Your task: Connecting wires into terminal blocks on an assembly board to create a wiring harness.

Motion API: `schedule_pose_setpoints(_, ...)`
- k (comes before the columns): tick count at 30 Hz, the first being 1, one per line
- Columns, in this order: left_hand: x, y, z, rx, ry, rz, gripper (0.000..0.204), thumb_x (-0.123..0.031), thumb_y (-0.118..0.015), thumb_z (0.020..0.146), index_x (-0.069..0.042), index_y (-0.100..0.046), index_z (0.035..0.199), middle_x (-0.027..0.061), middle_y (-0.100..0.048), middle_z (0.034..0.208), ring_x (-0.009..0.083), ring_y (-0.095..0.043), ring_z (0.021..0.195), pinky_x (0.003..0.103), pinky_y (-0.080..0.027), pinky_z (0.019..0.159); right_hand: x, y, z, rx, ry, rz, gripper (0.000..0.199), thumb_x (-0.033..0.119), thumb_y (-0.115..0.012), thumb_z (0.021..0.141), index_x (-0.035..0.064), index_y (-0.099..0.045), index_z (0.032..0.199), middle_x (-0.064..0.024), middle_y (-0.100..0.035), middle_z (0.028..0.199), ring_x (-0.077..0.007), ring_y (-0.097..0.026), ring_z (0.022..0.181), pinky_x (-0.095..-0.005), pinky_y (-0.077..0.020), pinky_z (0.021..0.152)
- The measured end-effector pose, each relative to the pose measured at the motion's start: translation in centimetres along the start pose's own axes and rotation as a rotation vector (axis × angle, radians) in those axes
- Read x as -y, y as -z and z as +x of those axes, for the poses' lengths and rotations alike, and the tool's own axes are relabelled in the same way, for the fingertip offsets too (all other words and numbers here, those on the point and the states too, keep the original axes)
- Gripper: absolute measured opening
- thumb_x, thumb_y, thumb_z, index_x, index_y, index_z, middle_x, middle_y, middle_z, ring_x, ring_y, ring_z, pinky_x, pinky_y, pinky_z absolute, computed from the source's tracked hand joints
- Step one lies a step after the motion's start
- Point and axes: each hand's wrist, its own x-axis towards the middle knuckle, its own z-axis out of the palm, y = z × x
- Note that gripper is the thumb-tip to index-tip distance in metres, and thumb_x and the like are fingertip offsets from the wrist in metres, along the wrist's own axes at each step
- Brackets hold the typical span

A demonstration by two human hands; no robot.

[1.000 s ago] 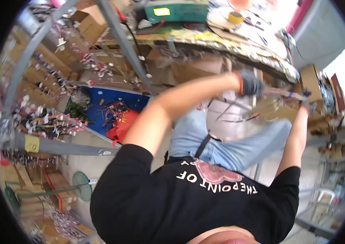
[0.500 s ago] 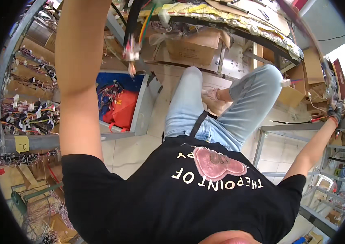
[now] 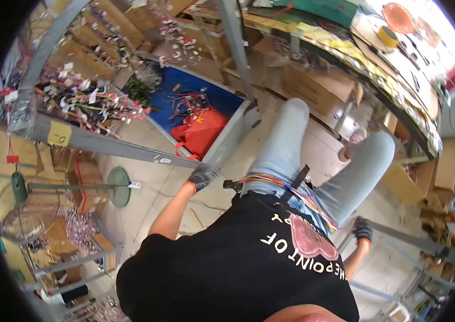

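Observation:
My left hand (image 3: 204, 176), in a dark glove with an orange cuff, is down beside my hip, slightly blurred. Its fingers close on the end of the grey metal rail (image 3: 130, 152) of the left rack. On the other side my right hand (image 3: 363, 229), gloved alike, grips the end of another grey metal rail (image 3: 410, 241). A bundle of multicoloured wires (image 3: 286, 187) lies across my lap, touched by neither hand. At its left end sits a black connector (image 3: 233, 185).
Many wire harnesses (image 3: 88, 102) hang on the left rack. Behind it is a blue-lined bin (image 3: 222, 91) with a red bag (image 3: 201, 131) and loose wires. A fan (image 3: 26, 214) stands at lower left. Ahead is a workbench (image 3: 367, 64) with a cardboard box (image 3: 316, 88) beneath.
My left arm has come down from its raised reach ahead. My right hand has drawn in from the far right. The wire bundle now lies on my lap, and the view has turned.

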Motion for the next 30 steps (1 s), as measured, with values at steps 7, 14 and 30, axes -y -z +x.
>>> schedule_pose_setpoints(7, 3.4, 5.3, -3.7, -1.698, 0.156, -0.345, 0.031, -0.013, -0.067, 0.071, -0.001, -0.057, 0.097, 0.0116, -0.06, 0.077, 0.0236, -0.057, 0.069, 0.032, -0.047, 0.066, 30.8, 32.9, -4.5, -0.632, 0.894, 0.678, 0.028, 0.013, -0.045, 0.091, -0.0024, -0.053, 0.113, -0.0134, -0.054, 0.114, -0.0201, -0.049, 0.108, -0.0302, -0.0401, 0.092)
schedule_pose_setpoints(14, 0.1, 6.6, -5.3, -1.571, 0.169, -0.821, 0.029, 0.006, -0.053, 0.069, 0.0, -0.052, 0.098, 0.0021, -0.05, 0.065, 0.011, -0.05, 0.058, 0.024, -0.045, 0.056, 59.9, 43.5, -1.9, -0.768, 1.373, 0.908, 0.062, 0.022, -0.069, 0.076, -0.0009, -0.037, 0.124, -0.0154, -0.05, 0.116, -0.025, -0.051, 0.106, -0.0326, -0.0409, 0.089)
schedule_pose_setpoints(30, -1.8, -0.9, -9.4, -1.651, -0.012, -1.006, 0.03, 0.012, -0.052, 0.074, -0.006, -0.044, 0.095, 0.0057, -0.049, 0.09, 0.0161, -0.052, 0.079, 0.037, -0.052, 0.073, 67.7, 37.3, 0.4, -0.407, 1.257, 1.224, 0.042, 0.016, -0.064, 0.076, 0.0008, -0.039, 0.107, -0.0171, -0.054, 0.084, -0.031, -0.055, 0.076, -0.0374, -0.0471, 0.067)
